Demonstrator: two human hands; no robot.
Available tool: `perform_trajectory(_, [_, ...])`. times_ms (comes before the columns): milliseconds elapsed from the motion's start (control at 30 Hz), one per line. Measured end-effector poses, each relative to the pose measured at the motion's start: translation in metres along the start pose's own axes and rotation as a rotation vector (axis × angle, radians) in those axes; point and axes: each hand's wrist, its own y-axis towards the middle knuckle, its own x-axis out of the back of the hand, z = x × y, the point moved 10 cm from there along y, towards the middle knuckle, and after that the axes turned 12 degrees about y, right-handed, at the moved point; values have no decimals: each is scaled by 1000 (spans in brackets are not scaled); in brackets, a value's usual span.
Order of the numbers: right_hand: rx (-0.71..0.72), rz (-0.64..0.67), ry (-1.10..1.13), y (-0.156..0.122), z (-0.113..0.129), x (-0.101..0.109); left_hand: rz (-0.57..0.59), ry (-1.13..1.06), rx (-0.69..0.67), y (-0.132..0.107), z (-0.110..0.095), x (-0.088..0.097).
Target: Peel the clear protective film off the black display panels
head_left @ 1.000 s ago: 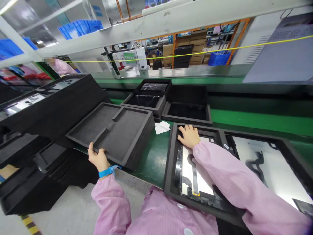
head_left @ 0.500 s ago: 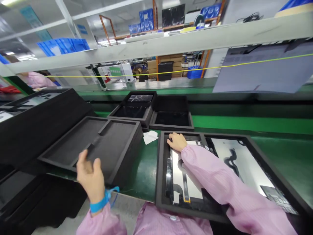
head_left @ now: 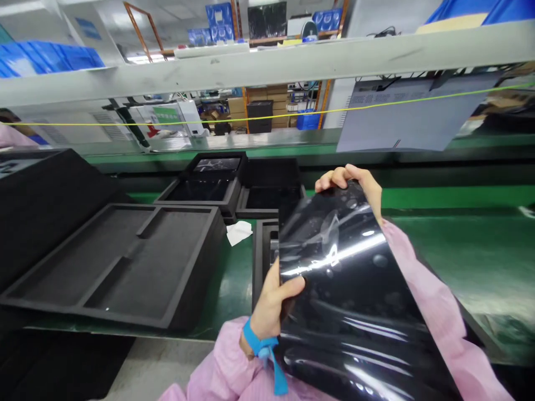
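Black glossy panel (head_left: 346,301), lower right of frame, is likely proving stiff, slick, fragile; hold edges. Left hand (head_left: 271,303) is pinching left edge, right hand (head_left: 363,181) curling round top.

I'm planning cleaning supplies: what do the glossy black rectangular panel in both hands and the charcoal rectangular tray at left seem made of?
Glossy black rectangular panel: probably glass or plastic, perhaps under film, given sharp light streaks and bubble-like marks. Matte charcoal rectangular tray: likely dense foam, from its thick, dull walls.
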Motion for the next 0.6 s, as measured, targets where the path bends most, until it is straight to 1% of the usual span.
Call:
perform_trajectory(33, [-70,-9,-51,-1,-8,8,-27,44,-20,-3,-10,1])
perform_trajectory(67, [-129,-8,-151,-4,-15,15,-51,111,-48,-5,-20,3])
perform_trajectory(133, [-182,-48,-460,-12,-22,32,-83,268,-127,-7,-40,5])
perform_trajectory(200, [-149,-111,-828,-22,-17,42,-111,384,-187,-10,-52,5])
perform_trajectory(233, [-100,-130,-966,-28,-11,42,-122,415,-202,-10,-55,5])
perform_trajectory(267, [-35,-138,-1042,-36,-5,38,-128,429,-206,-11,-56,4])
perform_trajectory(300, [32,-125,-1070,-45,0,32,-128,429,-199,-11,-56,3])
perform_trajectory(367, [102,-27,-992,-64,6,19,-123,407,-179,-13,-55,2])
perform_trajectory(433, [90,78,-778,-84,11,12,-128,382,-154,-15,-54,3])
perform_trajectory(467, [56,118,-650,-92,12,11,-137,369,-140,-17,-54,5])
perform_trajectory(500, [15,134,-531,-100,13,13,-143,354,-127,-18,-54,7])
perform_trajectory(533, [-22,117,-429,-106,15,18,-141,336,-121,-20,-55,7])
perform_trajectory(567, [-43,74,-354,-110,16,25,-126,316,-121,-21,-57,6])
perform_trajectory(600, [-51,36,-338,-115,18,33,-101,294,-129,-23,-60,3])
